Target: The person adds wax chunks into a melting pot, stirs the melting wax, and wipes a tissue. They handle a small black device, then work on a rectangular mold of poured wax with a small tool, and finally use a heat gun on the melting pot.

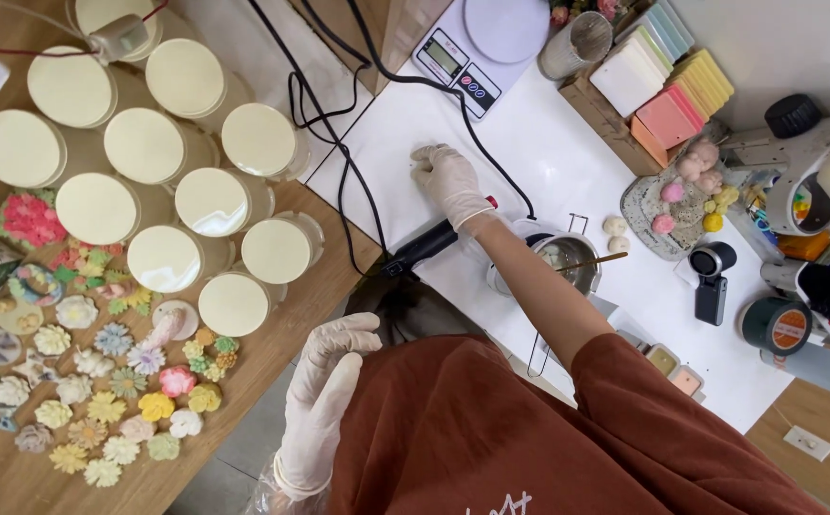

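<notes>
Now, L to R: filled candle jars (pixel 162 259) and wax flowers (pixel 110 381) sit on the wooden tabletop (pixel 286 329); left hand (pixel 324 401) loose, empty, near its edge. Right hand (pixel 450 181) rests curled on the white mat (pixel 568 162), above the black handle (pixel 425 246) of the melting pot (pixel 568 257). Prob. mid-prep; gripping that handle needs care w/ cords.

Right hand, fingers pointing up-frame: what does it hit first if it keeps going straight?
Probably the black cable crossing the white tabletop, then the digital scale. The right hand appears to rest on the tabletop, though its height is unclear.
</notes>
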